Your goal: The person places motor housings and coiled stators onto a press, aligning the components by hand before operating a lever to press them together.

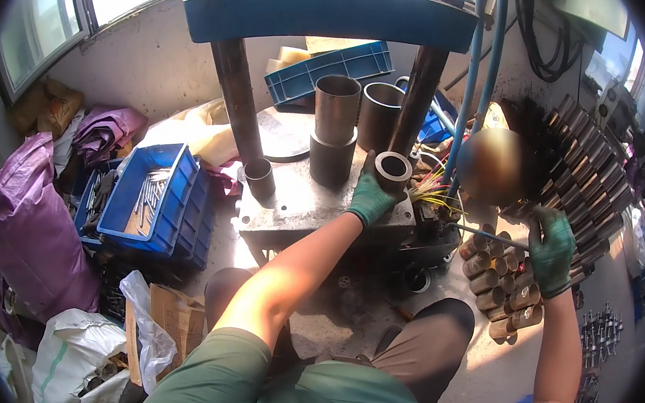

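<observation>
My left hand (372, 198), in a green glove, is closed around a thick-walled metal sleeve (394, 166) at the right front of the press bed (290, 215). To the right, my gloved right hand (551, 251) grips the end of a thin lever (494, 236) that runs toward the press. A tall metal tube (336, 109) stands upright on a wider metal cylinder (331, 160) at the middle of the bed. Behind the held sleeve is another wide tube (379, 121), and a short tube (259, 180) stands at the left front corner.
The blue crossbeam (328, 19) spans two steel columns over the bed. Yellow wires (439, 201) hang beside the right column. Short tubes (504, 289) lie stacked on the floor at right, with many longer tubes (585, 172) behind. Blue crates (148, 200) and a purple sack (32, 228) are at left.
</observation>
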The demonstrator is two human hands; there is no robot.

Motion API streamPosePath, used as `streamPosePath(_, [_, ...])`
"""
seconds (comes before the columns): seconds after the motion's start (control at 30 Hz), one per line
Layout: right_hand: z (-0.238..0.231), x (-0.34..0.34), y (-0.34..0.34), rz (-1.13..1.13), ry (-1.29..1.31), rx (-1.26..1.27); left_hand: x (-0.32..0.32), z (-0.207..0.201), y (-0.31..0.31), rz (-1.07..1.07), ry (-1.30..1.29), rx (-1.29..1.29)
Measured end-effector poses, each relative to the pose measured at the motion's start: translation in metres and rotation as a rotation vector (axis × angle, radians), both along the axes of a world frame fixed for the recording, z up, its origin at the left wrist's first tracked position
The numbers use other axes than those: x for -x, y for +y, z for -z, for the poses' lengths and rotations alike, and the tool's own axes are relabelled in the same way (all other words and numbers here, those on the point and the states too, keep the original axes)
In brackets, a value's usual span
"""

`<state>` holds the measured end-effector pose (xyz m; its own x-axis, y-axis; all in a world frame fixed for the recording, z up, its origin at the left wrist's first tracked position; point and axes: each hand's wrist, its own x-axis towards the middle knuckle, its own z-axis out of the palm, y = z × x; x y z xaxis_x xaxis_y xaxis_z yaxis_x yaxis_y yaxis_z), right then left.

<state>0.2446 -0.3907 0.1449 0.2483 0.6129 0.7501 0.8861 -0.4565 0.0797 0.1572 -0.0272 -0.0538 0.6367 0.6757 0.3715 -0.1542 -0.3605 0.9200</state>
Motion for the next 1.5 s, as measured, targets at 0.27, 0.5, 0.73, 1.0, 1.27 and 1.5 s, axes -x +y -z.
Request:
streamPosePath(0.27, [-0.035, -0.075, 0.046, 0.151, 0.091, 0.04, 0.007, -0.006, -0.022, -0.027, -0.154, 0.049])
streamPosePath(0.5, [-0.033, -0.092, 0.062, 0.114, 0.136, 0.007, 0.1, 0.015, -0.04, 0.019, -0.415, 0.483])
streamPosePath(0.73, [-0.043, -0.084, 0.052, 0.162, 0.208, 0.028, 0.109, -0.111, -0.008, -0.025, -0.664, 0.071])
streamPosePath(1.0, [-0.031, -0.096, 0.061, 0.173, 0.146, 0.122, 0.057, -0.214, 0.093, -0.266, -0.759, -0.285])
streamPosePath(1.27, [-0.036, -0.078, 0.061, 0.223, 0.285, 0.075, 0.024, -0.256, 0.112, -0.445, -0.309, -0.356])
streamPosePath(1.5, [-0.03, -0.073, 0.064, 0.154, 0.219, 0.021, 0.016, -0.26, 0.123, -0.434, -0.197, -0.311])
